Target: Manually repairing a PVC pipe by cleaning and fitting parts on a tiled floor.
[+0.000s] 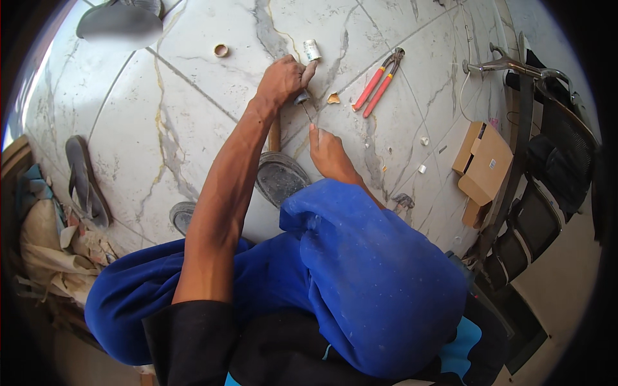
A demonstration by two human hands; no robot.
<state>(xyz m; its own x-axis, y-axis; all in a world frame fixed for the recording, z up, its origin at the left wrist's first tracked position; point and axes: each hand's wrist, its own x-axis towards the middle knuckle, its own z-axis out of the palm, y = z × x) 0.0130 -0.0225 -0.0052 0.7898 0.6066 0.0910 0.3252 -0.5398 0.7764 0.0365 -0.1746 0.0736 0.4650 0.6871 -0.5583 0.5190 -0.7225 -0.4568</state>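
Note:
My left hand (281, 82) is closed over a small grey cylindrical piece (301, 97), mostly hidden by its fingers. A thin metal rod (307, 114) runs from that piece to my right hand (329, 153), whose fingertips pinch its near end. Below my left wrist a wooden handle (275, 134) shows in part; its far end is hidden. Just beyond my left thumb stands a white cylinder (311, 50) with printing on it. A small tan broken fragment (333, 98) lies to the right of the grey piece. Red-handled pincers (378, 85) rest farther right.
A brownish ring (221, 50) lies at the far left on the marble-patterned floor (193, 128). Small white bits (422, 169) are scattered at right. An opened cardboard box (487, 164) stands near black metal-framed chairs (534, 219). A loose sandal (87, 180) and cloth heap (48, 238) are left.

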